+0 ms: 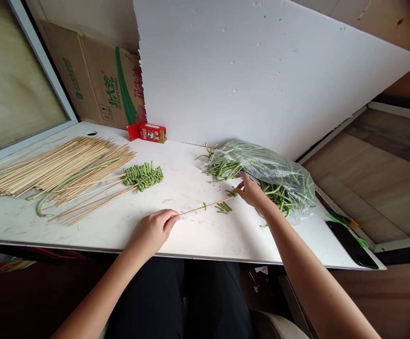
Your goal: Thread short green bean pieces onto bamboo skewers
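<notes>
Here the left hand (153,230) pinches a bamboo skewer (205,206) level over the bench (191,235) — steadied — while the right hand (249,190) fingers cut bean pieces (223,207) beside its tip.

Left hand (154,229) near, knuckles up, fingers curled, thumb and forefinger pinched shut. Right hand (250,190) farther right, forearm stretched out, fingertips pinched together, palm down.

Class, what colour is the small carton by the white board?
Red carton, seen in the head view.
</notes>
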`<state>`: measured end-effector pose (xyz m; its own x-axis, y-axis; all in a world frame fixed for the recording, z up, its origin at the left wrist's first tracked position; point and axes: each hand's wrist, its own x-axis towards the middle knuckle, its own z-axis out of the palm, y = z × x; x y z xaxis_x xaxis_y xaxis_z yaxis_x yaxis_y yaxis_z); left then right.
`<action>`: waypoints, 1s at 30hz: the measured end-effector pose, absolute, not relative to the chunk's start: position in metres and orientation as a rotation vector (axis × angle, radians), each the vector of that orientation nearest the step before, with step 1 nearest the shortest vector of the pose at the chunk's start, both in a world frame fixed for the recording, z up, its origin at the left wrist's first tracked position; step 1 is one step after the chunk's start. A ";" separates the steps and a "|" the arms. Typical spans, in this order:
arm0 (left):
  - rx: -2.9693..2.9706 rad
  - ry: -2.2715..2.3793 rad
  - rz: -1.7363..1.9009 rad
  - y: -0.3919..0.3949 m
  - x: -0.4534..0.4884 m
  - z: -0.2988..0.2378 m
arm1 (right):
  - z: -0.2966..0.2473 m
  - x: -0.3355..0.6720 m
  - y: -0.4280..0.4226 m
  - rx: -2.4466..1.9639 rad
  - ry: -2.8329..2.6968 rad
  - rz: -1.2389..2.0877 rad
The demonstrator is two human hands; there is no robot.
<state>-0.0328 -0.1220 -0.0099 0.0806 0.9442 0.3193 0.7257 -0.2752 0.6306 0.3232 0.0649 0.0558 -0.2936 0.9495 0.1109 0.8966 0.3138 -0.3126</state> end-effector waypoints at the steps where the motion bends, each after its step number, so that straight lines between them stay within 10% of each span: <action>1: 2.052 1.662 0.999 -0.122 -0.033 -0.010 | 0.056 0.322 0.067 -1.678 -2.321 0.266; 30: 2.055 1.633 1.020 -0.122 -0.034 -0.007 | 0.025 0.340 0.027 -1.374 -2.379 0.343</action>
<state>-0.0340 -0.1221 -0.0071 0.0896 0.9399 0.3295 0.7081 -0.2927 0.6426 0.3397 0.0267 0.0245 -0.4555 0.8688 0.1941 0.7786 0.4945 -0.3863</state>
